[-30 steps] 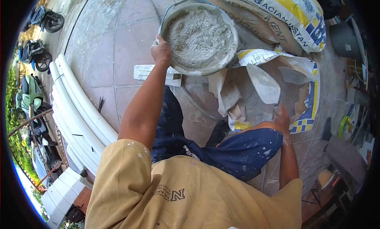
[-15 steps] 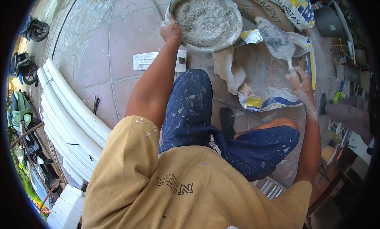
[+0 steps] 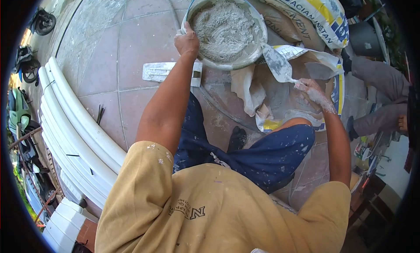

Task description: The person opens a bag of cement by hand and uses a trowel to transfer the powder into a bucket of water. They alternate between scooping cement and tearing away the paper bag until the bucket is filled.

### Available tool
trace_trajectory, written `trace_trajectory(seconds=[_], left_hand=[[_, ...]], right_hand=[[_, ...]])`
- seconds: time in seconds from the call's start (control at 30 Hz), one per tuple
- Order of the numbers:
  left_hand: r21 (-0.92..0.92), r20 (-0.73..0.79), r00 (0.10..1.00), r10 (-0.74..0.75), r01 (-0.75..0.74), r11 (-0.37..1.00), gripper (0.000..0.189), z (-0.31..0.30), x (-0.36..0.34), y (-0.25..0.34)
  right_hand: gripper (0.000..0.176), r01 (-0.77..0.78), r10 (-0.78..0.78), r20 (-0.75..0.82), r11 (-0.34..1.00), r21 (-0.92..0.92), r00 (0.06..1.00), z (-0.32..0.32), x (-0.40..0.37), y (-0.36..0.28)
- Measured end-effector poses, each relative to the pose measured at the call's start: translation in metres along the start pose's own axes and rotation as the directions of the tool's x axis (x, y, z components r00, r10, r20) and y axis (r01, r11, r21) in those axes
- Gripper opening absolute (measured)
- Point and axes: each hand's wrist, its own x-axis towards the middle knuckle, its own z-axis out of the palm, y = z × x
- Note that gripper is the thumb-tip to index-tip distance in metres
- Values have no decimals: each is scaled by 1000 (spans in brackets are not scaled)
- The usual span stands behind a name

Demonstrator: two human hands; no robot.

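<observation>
My left hand (image 3: pixel 187 43) is closed on the near-left rim of a bucket (image 3: pixel 227 65), beside its blue handle. Grey, crumbly cement mix (image 3: pixel 225 29) fills much of the bucket. In my right hand (image 3: pixel 313 93), dusted white, is the handle of a trowel (image 3: pixel 277 64) with a caked blade. The blade points up and left, its tip right at the bucket's right rim. Below the trowel lies a torn-open cement bag (image 3: pixel 245 90), with grey powder inside. A white plastering float (image 3: pixel 154 72) rests on the tiles by my left forearm.
Full cement bags (image 3: pixel 313 16) are stacked behind the bucket, with a dark tub (image 3: pixel 365 38) to their right. Long white pipes (image 3: pixel 78 126) lie at left. Another person's legs (image 3: pixel 378 78) stand at the right. Motorbikes (image 3: pixel 31 71) are parked far left.
My right hand has brought the trowel left and down from over the bag to the bucket's rim. My left hand keeps its hold. The other person's legs have come further into view.
</observation>
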Motion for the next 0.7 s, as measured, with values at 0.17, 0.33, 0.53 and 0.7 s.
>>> trace_trajectory(seconds=[0.17,0.33,0.53,0.7], left_hand=[[33,-22,1000,-1,1,999,65,0,0,1],[69,-21,999,-38,39,997,66,1,0,3],[7,16,997,-79,79,997,65,-2,-1,4],[47,-14,998,-63,63,997,68,-5,-1,6]], right_hand=[[27,100,-198,-254,930,-354,947,-23,-65,21],[40,85,-82,-335,996,-7,939,-14,-91,-44],[50,365,-262,-327,878,310,908,20,-90,-79],[56,420,-287,-320,745,519,903,79,-34,-67]])
